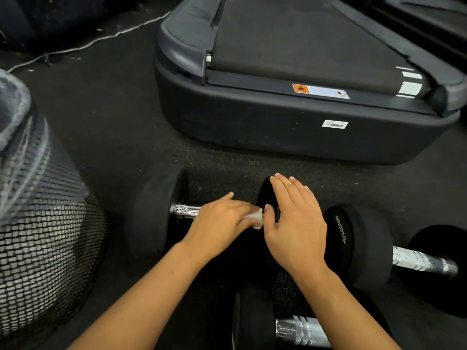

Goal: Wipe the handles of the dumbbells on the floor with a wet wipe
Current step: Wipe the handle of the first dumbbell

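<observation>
Three heavy dumbbells (161,213) won't roll easily; your left hand (219,223) pinches the soft wipe (254,219) on the ridged handle (185,210), right hand (295,223) flat, steadying.

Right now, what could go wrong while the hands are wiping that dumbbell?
The left hand presses the wet wipe on the handle while the right hand rests flat on the round weight; if the dumbbell rolls, fingers could get pinched. The wipe is bunched small, so parts of the handle might get missed.

Three dumbbells (156,213) (394,253) (290,327), one wet wipe (254,218), two hands (219,223) (295,223).
</observation>
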Available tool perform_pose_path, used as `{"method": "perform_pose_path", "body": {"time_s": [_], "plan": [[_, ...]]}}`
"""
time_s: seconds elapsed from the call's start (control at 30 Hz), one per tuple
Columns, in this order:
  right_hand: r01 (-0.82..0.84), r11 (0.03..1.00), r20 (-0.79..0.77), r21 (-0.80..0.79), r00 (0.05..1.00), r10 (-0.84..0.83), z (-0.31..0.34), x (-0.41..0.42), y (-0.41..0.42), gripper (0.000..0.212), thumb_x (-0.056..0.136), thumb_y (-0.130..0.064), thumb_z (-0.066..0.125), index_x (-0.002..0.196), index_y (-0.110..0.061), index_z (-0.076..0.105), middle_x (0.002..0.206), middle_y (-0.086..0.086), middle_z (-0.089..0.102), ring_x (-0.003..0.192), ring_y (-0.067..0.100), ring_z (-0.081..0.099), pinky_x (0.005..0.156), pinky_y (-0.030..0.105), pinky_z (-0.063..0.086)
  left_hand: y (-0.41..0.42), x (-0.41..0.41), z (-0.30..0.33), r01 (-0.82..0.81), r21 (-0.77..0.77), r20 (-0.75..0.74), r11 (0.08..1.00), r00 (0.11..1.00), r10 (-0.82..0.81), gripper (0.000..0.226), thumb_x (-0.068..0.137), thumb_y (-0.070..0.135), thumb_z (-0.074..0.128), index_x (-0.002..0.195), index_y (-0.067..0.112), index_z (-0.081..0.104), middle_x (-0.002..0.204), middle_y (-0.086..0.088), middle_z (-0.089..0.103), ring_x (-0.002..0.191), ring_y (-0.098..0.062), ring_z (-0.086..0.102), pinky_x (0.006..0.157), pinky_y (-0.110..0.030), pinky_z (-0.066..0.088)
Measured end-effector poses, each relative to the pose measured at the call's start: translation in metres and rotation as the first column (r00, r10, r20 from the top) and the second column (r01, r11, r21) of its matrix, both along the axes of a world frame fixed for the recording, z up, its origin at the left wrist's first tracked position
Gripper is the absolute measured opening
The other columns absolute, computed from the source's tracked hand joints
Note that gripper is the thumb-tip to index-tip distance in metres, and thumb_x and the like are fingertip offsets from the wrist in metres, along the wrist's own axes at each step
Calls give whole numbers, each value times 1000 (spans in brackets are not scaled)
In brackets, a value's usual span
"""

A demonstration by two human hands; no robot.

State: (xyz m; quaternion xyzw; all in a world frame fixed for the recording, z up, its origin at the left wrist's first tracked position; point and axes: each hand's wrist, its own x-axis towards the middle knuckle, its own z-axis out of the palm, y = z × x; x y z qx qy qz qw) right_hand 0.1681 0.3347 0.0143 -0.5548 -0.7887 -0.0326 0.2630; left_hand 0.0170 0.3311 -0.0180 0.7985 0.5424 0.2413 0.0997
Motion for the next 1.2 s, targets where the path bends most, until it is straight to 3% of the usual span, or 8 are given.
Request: {"method": "perform_pose_path", "body": {"time_s": [0.1,0.27,0.37,0.67,0.8,0.9,1.03,1.2], "plan": [[5,1000,-9,-10,1000,-6,1,0,1,49,83,-23,48,129,-10,51,134,3,52,129,21,42,109,38,28,0,10,2,-57,-5,12,998,998,57,52,87,50,33,112,20,66,109,5,69,103,-9,62,107,-27,33],[7,1000,-10,-5,1000,-7,1,0,0,48,83,-24,48,130,-11,51,134,2,52,129,20,41,110,37,27,-13,-5,-15,-13,179,-36,984,999,20,39,85,35,47,110,13,68,111,-1,68,102,-11,63,98,-32,44],[11,1000,-8,-8,1000,-12,0,0,0,49,83,-24,47,130,-11,51,135,1,52,129,20,41,110,37,28,-10,10,-12,-93,149,25,984,996,90,39,83,35,47,105,13,70,105,-1,70,97,-12,65,99,-31,42],[11,1000,-16,-4,1000,-11,2,-1,0,49,82,-25,47,129,-11,52,133,2,53,128,20,43,109,36,27,-9,5,-10,-56,126,-28,990,998,60,42,82,38,46,106,13,69,104,1,71,95,-10,66,96,-29,45],[5,1000,-19,-17,1000,-5,4,0,-1,49,82,-24,49,129,-10,53,133,3,53,128,21,43,109,36,27,-5,6,-9,-24,105,-58,994,998,30,39,81,37,52,109,14,68,105,1,70,97,-9,65,100,-24,38],[2,1000,-20,-19,1000,-3,4,-1,-1,49,82,-24,49,128,-10,53,133,3,54,127,22,44,108,37,27,-12,-5,-10,-37,107,-48,994,998,42,45,83,39,44,112,14,67,111,1,68,104,-8,62,102,-25,37],[15,999,-28,-32,999,-16,3,-1,-2,49,82,-23,48,128,-10,53,133,4,54,128,21,43,109,37,27,-2,10,-10,22,89,-95,996,995,-13,35,83,21,62,116,8,64,112,-5,68,105,-15,63,104,-29,32],[-62,993,-52,-103,997,57,10,4,0,47,91,-34,42,134,-15,47,138,1,49,132,18,36,111,33,17,-7,2,-9,43,88,-131,995,991,-31,43,80,12,70,121,6,59,118,-8,64,110,-17,60,106,-29,28]]}}
